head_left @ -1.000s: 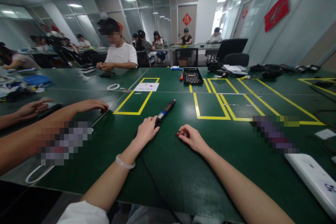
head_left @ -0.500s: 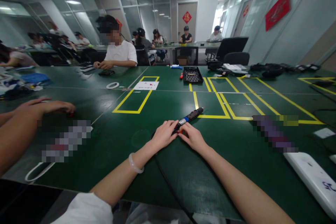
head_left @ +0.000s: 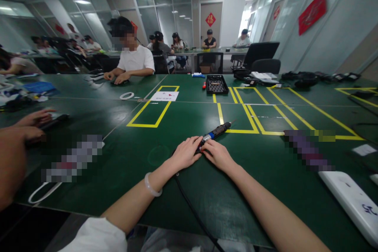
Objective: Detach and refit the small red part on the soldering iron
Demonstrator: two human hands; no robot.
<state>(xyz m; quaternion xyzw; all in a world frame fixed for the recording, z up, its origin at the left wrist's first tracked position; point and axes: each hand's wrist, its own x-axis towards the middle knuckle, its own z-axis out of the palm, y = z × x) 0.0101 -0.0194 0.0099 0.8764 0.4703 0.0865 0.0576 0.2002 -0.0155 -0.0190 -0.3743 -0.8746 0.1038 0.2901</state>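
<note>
A black electric screwdriver [head_left: 217, 131] with a silver and blue band lies slanted over the green table, its thin tip pointing up and right. My left hand [head_left: 186, 152] wraps around its rear part, which is mostly hidden under the fingers. Against the near side of the screwdriver, my right hand [head_left: 217, 153] has its fingertips curled and pressed, close to my left fingers. A small spot of red shows at my right fingertips, too small to make out. From below my left hand a black cable [head_left: 189, 201] runs down to the table's near edge.
Yellow tape outlines [head_left: 141, 126] mark the green table. Beyond the screwdriver stand a black tray [head_left: 217, 85] of small parts and a red item [head_left: 204, 85]. A white power strip [head_left: 351, 204] lies at right. A co-worker's hands [head_left: 32, 126] work at far left.
The screwdriver has shifted slightly to the right, and its thin tip shows more. My right fingers have drawn in, covering most of the red part. The co-worker's hands at left have pulled back over a dark object.
</note>
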